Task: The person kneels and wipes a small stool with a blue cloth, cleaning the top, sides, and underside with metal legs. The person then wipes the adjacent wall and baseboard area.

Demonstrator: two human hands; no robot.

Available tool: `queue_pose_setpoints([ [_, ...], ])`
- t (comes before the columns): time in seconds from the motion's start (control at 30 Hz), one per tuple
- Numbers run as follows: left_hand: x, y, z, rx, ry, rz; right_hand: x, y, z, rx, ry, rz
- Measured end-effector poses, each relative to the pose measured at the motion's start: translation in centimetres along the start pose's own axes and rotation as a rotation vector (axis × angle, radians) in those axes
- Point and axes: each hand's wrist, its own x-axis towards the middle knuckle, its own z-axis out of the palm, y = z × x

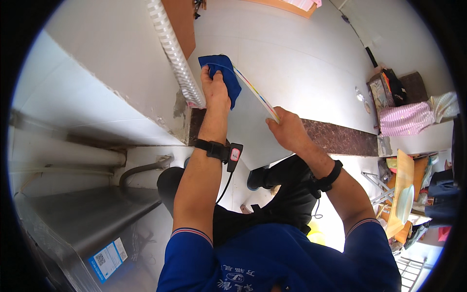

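Observation:
My left hand (216, 88) is closed on a folded blue cloth (231, 83), its fingertips pressing into the fabric. The cloth lies at the far end of a flat grey-white panel (253, 131) that stands tilted in front of my knees. Along the panel's upper edge runs a thin white strip (253, 90) with coloured marks. My right hand (291, 129) grips the near end of that edge, thumb on one side, fingers hidden on the other. Black straps circle both wrists.
A wall corner with a striped roll-like edge (176, 53) stands close on the left. Below it sits a dark-topped appliance (87, 209) with a grey hose (141, 168). A dark stone threshold (335, 136) crosses the floor. At right are a wooden folding table (400, 194) and pink striped fabric (406, 119).

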Motion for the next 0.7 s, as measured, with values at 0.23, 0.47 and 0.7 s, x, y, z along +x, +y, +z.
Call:
queue_pose_setpoints([
  [0.23, -1.1, -3.9, 2.1, 0.36, -0.044, 0.12, -2.5, 2.6, 1.6, 0.022, 0.081, -0.027],
  [0.47, -3.2, -2.3, 3.4, 0.438, -0.097, 0.363, -2.1, 2.8, 1.5, 0.003, 0.063, -0.055],
  [0.7, -5.1, -1.1, 5.5, 0.679, -0.163, 0.818, -2.1, 1.4, 1.3, 0.015, -0.016, -0.07],
])
